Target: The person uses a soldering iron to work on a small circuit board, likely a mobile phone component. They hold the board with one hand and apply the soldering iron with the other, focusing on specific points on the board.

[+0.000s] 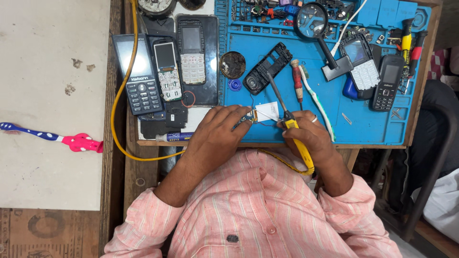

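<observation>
Head view shows the left hand (217, 131) pinching a small circuit board (248, 118) at its edge, near the front of the blue mat (363, 126) on the table. The right hand (308, 134) is closed around the yellow grip of a soldering iron (287, 117), whose thin dark rod points away toward a black phone frame (267, 67). The board looks light, thin and stiff, and easy to break, with thin red wires on it, so holding it by the edges is best. The iron looks light too, and its metal end may be hot, so only the yellow grip is safe to hold. A white card (267, 111) lies just beside the board. A toothbrush (316, 102) and a screwdriver (297, 81) lie to the right.
</observation>
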